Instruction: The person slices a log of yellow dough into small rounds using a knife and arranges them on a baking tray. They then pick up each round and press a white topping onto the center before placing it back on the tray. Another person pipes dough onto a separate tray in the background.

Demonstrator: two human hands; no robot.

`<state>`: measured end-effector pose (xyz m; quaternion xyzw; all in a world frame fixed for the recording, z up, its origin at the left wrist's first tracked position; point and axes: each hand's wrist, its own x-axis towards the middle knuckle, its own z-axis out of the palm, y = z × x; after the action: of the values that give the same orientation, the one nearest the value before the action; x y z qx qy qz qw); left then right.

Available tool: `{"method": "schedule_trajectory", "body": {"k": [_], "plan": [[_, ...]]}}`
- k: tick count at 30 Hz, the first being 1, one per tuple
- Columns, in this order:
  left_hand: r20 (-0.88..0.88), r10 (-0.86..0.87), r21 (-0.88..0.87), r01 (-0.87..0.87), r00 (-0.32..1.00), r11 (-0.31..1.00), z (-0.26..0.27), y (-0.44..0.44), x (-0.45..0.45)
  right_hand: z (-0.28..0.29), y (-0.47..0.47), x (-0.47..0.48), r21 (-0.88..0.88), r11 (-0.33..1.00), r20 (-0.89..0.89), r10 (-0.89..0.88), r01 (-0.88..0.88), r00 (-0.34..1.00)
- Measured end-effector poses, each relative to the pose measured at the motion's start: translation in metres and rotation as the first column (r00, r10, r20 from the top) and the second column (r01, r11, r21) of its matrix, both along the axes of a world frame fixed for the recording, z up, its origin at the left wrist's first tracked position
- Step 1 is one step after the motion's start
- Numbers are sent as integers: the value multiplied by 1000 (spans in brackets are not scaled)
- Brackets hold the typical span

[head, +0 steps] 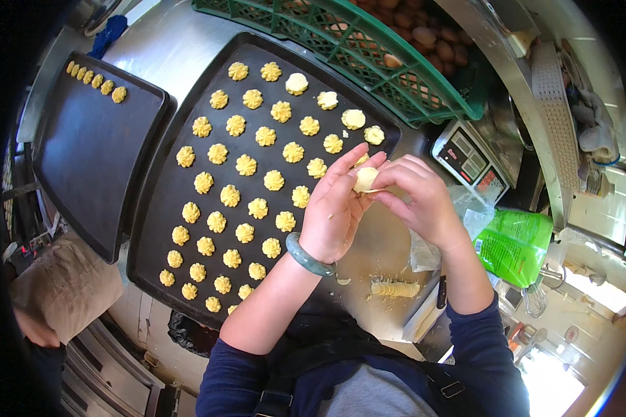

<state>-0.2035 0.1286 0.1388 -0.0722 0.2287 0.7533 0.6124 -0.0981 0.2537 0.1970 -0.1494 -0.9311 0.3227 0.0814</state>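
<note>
Pale thin dough discs (pixel 365 179) rest on the fingers of my left hand (pixel 331 213), which is turned palm up over the right side of a black baking tray (pixel 154 208). With thumb and fingertips, my right hand (pixel 414 195) pinches the edge of one disc. Rows of piped yellow rosettes (pixel 246 164) cover the tray. A few at its far right, such as this one (pixel 353 119), bear a pale disc on top. On the steel worktop, close to my body, lies a row of overlapping sliced discs (pixel 395 289) among crumbs.
A second black tray (pixel 94 151) with several small piped pieces stands at the left. Beyond the main tray is a green plastic crate (pixel 365 68) of eggs (pixel 423 36). A digital scale (pixel 469 156) and a green bag (pixel 514 245) are at the right. Another person's arm (pixel 36 328) shows at lower left.
</note>
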Motion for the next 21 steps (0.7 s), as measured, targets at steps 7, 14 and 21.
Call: {"method": "schedule_trajectory", "body": {"k": [7, 14, 21], "plan": [[-23, 66, -113, -68, 998, 991, -22, -15, -13, -51, 59, -120, -468, 876, 10, -121, 112, 993], [-38, 26, -134, -31, 999, 990, -32, -42, -24, -125, 81, -222, -257, 956, 210, -85, 139, 974], [-1, 30, -120, -30, 1000, 992, -36, -50, -29, -134, 88, -246, -107, 987, 278, -85, 119, 957]]}}
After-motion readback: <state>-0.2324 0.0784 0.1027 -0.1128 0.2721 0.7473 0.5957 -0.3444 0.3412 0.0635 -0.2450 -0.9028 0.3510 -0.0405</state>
